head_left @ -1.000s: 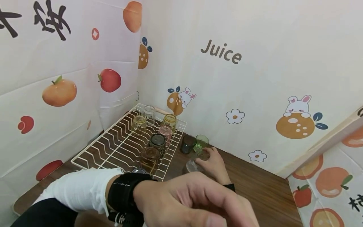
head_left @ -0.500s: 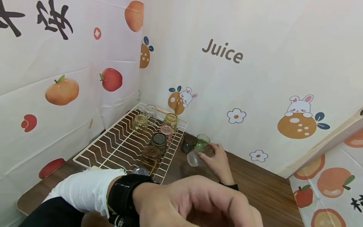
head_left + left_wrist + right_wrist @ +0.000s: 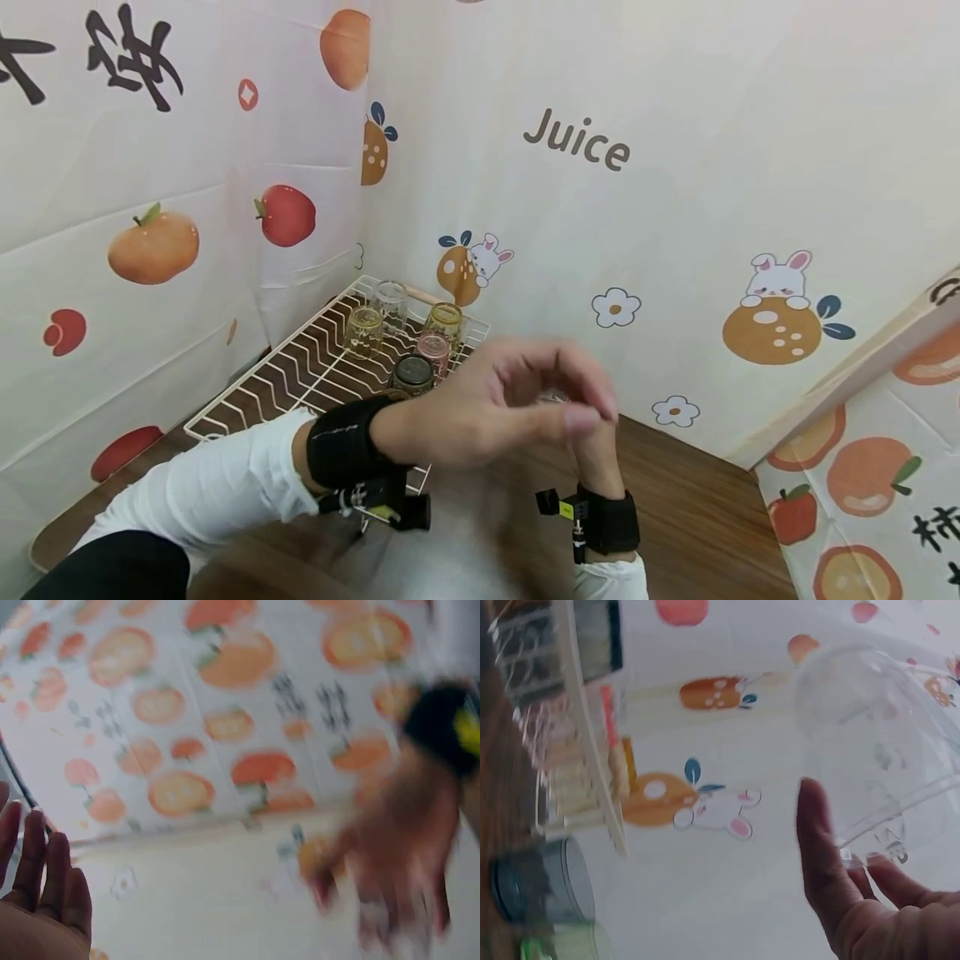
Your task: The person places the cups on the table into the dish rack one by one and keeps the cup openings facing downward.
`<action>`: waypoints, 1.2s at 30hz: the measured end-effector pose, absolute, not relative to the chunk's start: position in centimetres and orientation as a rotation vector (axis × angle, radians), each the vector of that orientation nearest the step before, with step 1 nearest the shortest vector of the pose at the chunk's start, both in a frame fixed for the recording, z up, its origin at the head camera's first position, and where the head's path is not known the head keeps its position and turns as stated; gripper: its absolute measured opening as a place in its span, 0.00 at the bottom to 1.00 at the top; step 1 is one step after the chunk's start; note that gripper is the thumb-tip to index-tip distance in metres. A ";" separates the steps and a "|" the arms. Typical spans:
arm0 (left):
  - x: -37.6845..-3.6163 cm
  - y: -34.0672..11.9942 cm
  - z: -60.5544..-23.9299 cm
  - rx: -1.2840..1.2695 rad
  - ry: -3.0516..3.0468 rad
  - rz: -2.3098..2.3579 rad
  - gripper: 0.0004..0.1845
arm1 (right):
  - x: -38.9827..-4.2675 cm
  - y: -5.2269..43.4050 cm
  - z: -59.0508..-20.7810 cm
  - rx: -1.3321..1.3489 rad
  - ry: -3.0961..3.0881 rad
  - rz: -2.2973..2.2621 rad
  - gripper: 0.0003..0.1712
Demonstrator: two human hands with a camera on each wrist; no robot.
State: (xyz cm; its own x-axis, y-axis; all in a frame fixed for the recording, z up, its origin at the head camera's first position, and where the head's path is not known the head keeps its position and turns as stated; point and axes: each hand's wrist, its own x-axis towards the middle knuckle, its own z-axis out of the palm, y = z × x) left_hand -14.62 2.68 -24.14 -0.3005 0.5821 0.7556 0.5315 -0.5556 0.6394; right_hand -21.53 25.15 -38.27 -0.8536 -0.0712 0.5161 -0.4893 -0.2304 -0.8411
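Observation:
My right hand (image 3: 885, 915) grips a clear glass (image 3: 877, 742), its thumb on one side and fingers on the other. In the head view most of that right hand (image 3: 597, 454) and the glass are hidden behind my left hand (image 3: 495, 408). The left hand is raised with its fingers loosely bent, and it holds nothing. The left wrist view shows its fingers (image 3: 56, 877) relaxed and apart from the right hand (image 3: 397, 832), which is blurred there. A white wire rack (image 3: 288, 375) bears several upturned glasses, among them a yellow glass (image 3: 365, 331) and a pink glass (image 3: 433, 350).
A dark glass (image 3: 544, 881) and a green glass (image 3: 570, 943) stand on the table beside the rack. The brown table (image 3: 697, 500) meets printed cloth walls (image 3: 660, 208) at the back and sides.
My right hand has lifted the clear glass from beside the green and dark glasses and drawn it nearer. My left hand has moved up and forward, now covering part of the rack.

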 end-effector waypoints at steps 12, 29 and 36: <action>-22.5 2.0 -27.0 1.633 2.357 1.744 0.21 | -21.1 24.0 -37.9 0.576 -1.573 2.529 0.28; -23.9 1.7 -28.7 1.502 2.478 1.565 0.34 | -20.2 22.2 -38.2 0.587 -1.393 2.801 0.35; -23.8 1.9 -28.9 1.451 2.467 1.566 0.34 | -20.2 22.2 -38.3 0.657 -1.338 2.847 0.35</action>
